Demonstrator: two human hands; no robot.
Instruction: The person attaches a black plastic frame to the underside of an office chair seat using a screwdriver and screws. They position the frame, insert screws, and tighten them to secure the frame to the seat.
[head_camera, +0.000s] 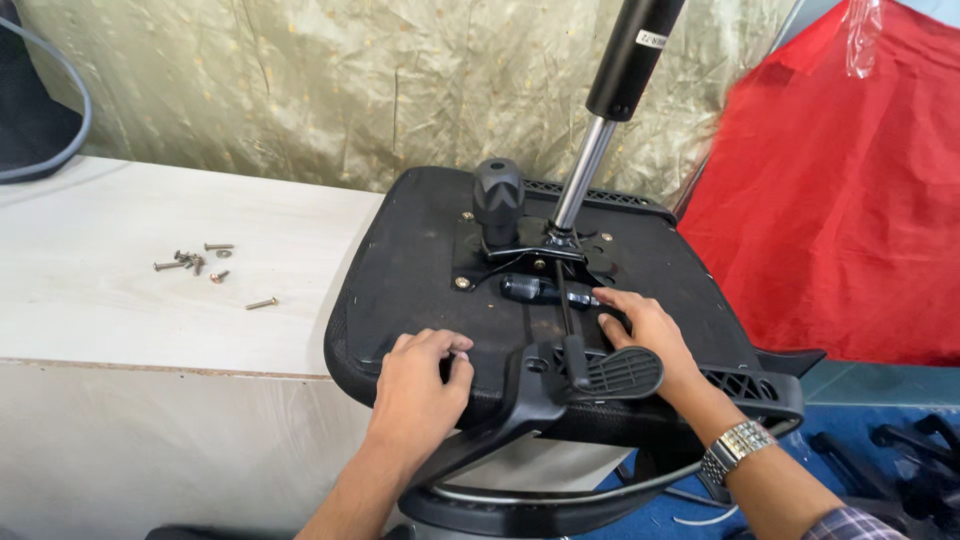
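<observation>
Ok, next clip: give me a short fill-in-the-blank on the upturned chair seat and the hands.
1. The black chair seat lies upside down on a pale ____ surface.
2. Loose ____ lie on the worktop left of the seat.
3. The right hand rests by the paddle lever, with a metal ____ on its wrist.
4. The left hand presses the seat's near ____.

Missing words: wooden; screws; watch; edge

wall: crinkled gold foil sheet (300, 90) | bench: pale wooden worktop (100, 300) | floor: blue (850, 420)

Loose screws (200, 262) on white table (90, 300), red sheet (850, 200)
</observation>
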